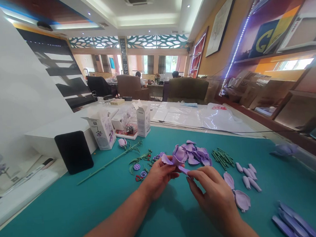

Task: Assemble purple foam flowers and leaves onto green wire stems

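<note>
My left hand (162, 174) is closed around the base of a purple toy flower head (178, 155), made of several curved petals. In my right hand (208, 187), thumb and fingers pinch a single purple petal (183, 170) at its outer end. That petal's other end meets the underside of the flower; whether it is fastened there I cannot tell. Just behind the flower lies a heap of loose purple petals (201, 155). Pale cupped petals (242, 200) rest to the right of my right hand. Small purple wheel-shaped pieces (137, 167) are left of my left hand.
Beyond the hands are green stem pieces (222, 158), pale pink bud-like parts (250, 177) and long bluish-purple pieces (292, 221). A long green stem (107, 165) with a pink bud (122, 142) lies left, near a black tablet-like slab (74, 152) and white boxes (102, 131).
</note>
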Action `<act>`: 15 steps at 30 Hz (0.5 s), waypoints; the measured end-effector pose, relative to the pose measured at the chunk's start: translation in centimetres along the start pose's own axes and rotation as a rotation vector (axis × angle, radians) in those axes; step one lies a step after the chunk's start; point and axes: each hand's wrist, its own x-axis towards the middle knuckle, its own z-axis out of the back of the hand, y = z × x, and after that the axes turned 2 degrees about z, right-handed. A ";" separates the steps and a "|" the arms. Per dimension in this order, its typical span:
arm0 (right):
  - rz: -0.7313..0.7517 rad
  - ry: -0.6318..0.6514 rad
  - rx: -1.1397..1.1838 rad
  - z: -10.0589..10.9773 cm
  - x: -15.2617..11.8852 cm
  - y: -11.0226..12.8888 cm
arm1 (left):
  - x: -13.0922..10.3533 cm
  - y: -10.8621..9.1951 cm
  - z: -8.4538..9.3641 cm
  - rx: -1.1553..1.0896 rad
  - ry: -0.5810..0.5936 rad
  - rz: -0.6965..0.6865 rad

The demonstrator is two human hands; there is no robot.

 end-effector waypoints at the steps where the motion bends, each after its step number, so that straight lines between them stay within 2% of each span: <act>1: 0.001 0.005 0.007 0.1 0.0 0.0 | 0.0 0.0 0.0 0.001 0.006 0.000; 9: 0.078 -0.006 -0.001 0.5 -0.1 -0.6 | 0.0 0.1 0.1 0.000 0.008 0.036; 15: 0.062 -0.027 0.012 0.6 0.2 -0.4 | 0.2 0.2 0.3 0.011 0.030 0.064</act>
